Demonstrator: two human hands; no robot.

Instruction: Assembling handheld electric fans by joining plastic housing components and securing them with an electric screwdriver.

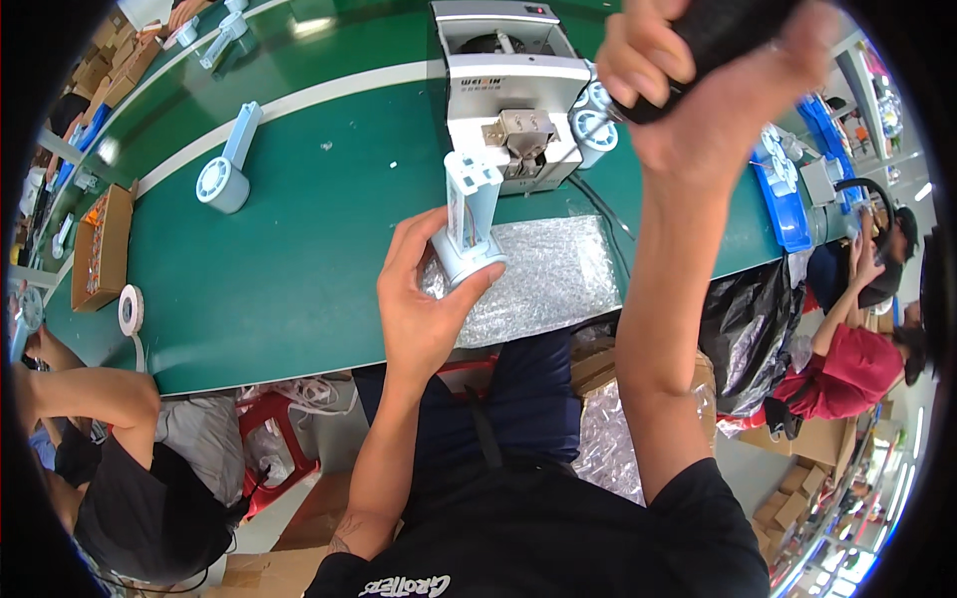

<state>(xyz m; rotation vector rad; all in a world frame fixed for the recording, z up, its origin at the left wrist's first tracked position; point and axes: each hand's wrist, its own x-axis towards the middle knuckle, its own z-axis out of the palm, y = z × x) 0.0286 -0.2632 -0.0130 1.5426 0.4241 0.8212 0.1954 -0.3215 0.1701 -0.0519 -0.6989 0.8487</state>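
Light-blue plastic round-based column (480, 211) | held over green surface (299, 299), before silver-grey metal machine (513, 97) | our left hand (427, 309): fingers pinching its base | our right hand (698, 125): fingers curled round blurred black handheld tool (723, 45)

On the bench (299, 289), a machine (513, 95) stands at the far middle; before it, a bubble-wrap sheet (553, 274) lies along the near edge; a housing (478, 209) in the left grip (424, 319) is over the sheet's left end; a tool (718, 60) in the right grip (698, 130) is right of the machine; left sits another unit (221, 184), farther left a carton (118, 244), a tape roll (131, 310) just nearer.
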